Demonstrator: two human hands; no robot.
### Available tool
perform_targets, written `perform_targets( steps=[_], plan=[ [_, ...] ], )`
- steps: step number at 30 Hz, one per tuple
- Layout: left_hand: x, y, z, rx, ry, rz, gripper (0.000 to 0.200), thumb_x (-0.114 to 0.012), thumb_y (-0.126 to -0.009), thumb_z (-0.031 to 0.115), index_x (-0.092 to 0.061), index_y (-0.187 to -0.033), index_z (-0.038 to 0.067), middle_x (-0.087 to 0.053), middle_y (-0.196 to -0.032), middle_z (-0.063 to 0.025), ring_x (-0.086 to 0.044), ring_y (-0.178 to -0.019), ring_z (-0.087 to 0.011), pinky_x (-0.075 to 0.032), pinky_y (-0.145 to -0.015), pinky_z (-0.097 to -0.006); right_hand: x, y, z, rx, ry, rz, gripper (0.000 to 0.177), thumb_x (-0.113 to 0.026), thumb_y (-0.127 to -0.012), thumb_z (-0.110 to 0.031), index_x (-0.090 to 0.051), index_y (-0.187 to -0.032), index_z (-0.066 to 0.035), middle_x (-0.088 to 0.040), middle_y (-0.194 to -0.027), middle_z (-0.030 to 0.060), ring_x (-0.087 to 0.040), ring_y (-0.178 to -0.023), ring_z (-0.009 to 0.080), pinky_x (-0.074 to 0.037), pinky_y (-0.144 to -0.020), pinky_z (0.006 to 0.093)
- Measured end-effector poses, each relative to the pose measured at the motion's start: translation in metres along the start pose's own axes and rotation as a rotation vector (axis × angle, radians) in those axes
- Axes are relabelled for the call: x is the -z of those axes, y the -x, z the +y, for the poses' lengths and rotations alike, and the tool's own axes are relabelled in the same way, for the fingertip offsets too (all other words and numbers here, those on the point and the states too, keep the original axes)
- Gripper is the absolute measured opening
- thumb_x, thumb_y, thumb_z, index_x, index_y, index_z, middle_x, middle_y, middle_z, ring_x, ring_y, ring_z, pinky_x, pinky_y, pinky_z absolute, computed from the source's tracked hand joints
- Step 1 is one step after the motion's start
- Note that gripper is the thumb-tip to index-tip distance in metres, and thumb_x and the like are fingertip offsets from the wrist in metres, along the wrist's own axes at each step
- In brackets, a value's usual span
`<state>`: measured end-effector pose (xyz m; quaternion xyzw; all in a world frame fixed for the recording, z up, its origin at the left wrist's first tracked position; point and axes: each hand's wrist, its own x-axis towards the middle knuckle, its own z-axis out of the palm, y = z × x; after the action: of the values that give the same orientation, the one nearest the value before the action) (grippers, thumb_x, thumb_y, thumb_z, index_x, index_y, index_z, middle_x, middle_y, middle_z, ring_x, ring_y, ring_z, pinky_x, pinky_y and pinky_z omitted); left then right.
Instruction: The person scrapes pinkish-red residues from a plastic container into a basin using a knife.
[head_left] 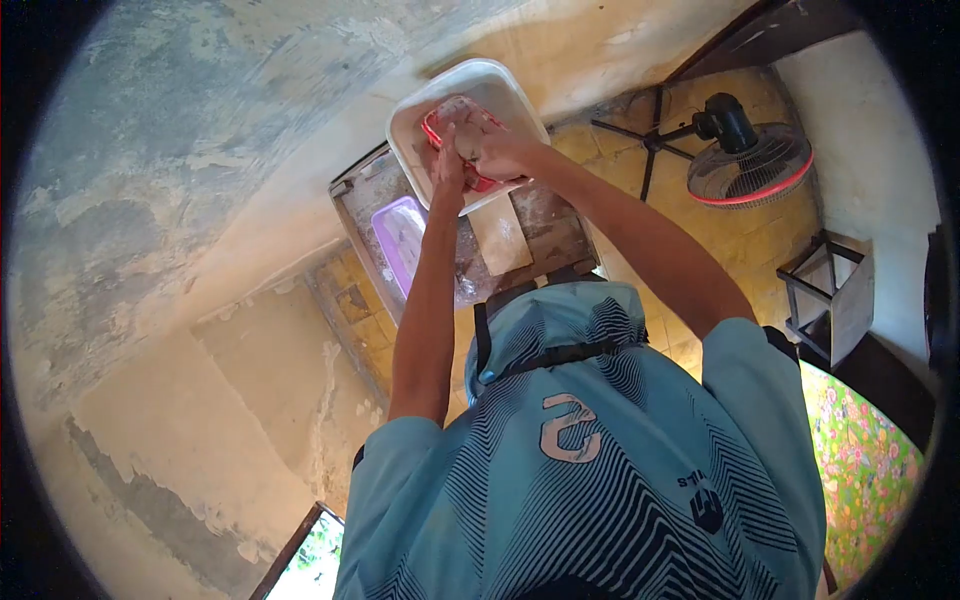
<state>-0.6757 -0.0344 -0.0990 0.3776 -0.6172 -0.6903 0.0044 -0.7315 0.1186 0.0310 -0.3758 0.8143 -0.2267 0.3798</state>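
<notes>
A white rectangular tub [510, 85] stands on a small wooden table [555, 225]. Inside it sits a red-rimmed bowl [432, 131] with a brownish lump [466, 140] in it. Both my arms reach out to it. My left hand [448, 168] lies over the near left side of the bowl and against the lump. My right hand [503, 155] is closed around the lump from the right. The two hands touch each other over the bowl, and my fingers hide most of the lump.
A purple tray [398, 240] and a wooden board [500, 235] lie on the table nearer to me. A standing fan [745, 160] is on the tiled floor to the right, with a wooden frame stool [832, 295] and a floral cloth [860, 470]. A plastered wall is at left.
</notes>
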Motion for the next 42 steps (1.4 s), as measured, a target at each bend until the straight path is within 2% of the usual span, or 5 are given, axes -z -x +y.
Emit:
perform_targets(
  steps=[8,15,24,35,42],
  plan=[
    [0.002,-0.038,-0.033,0.080,0.100,-0.171,0.073,-0.040,-0.091,0.066,-0.046,-0.142,0.015,-0.058,-0.103,-0.0106,-0.056,-0.081,-0.0188,-0.045,-0.063,-0.0402,0.002,-0.014,-0.011,0.075,0.366,0.047,0.028,-0.062,-0.082,-0.018,-0.071,-0.103,-0.003,-0.068,-0.111,0.0199,-0.062,-0.112,0.0347,-0.043,-0.101,0.0436],
    [-0.001,-0.013,-0.012,-0.036,0.106,-0.210,0.070,-0.034,-0.096,0.061,-0.039,-0.146,0.012,-0.042,-0.145,-0.0196,-0.041,-0.133,-0.0289,-0.029,-0.112,-0.0382,-0.044,-0.070,0.036,0.250,0.345,0.068,0.023,-0.053,-0.084,-0.016,-0.070,-0.085,-0.001,-0.071,-0.091,0.0183,-0.069,-0.082,0.0374,-0.052,-0.072,0.0493],
    [-0.003,-0.046,-0.047,0.069,0.380,-0.330,0.070,-0.033,-0.097,0.056,-0.041,-0.143,0.004,-0.040,-0.146,-0.0173,-0.040,-0.133,-0.0297,-0.032,-0.110,-0.0396,-0.002,-0.064,0.006,-0.060,0.202,-0.219,0.023,-0.055,-0.084,-0.018,-0.071,-0.093,-0.004,-0.068,-0.091,0.0211,-0.067,-0.077,0.0348,-0.051,-0.070,0.0474],
    [-0.009,-0.037,-0.035,0.095,-0.133,0.130,0.052,-0.044,-0.095,0.040,-0.047,-0.132,0.004,-0.057,-0.115,-0.0156,-0.056,-0.108,-0.0265,-0.045,-0.096,-0.0406,-0.012,-0.120,0.058,-0.332,0.035,-0.535,0.042,-0.048,-0.090,-0.034,-0.048,-0.058,-0.007,-0.045,-0.048,0.0054,-0.046,-0.038,0.0181,-0.040,-0.038,0.0363],
    [-0.003,-0.058,-0.056,0.118,0.118,-0.035,0.057,-0.047,-0.086,0.049,-0.058,-0.115,0.001,-0.059,-0.097,-0.0129,-0.056,-0.088,-0.0247,-0.045,-0.085,-0.0370,-0.007,-0.102,0.028,-0.094,0.388,-0.317,0.032,-0.051,-0.086,-0.024,-0.065,-0.071,0.000,-0.063,-0.062,0.0168,-0.061,-0.053,0.0277,-0.049,-0.049,0.0427]
  ],
)
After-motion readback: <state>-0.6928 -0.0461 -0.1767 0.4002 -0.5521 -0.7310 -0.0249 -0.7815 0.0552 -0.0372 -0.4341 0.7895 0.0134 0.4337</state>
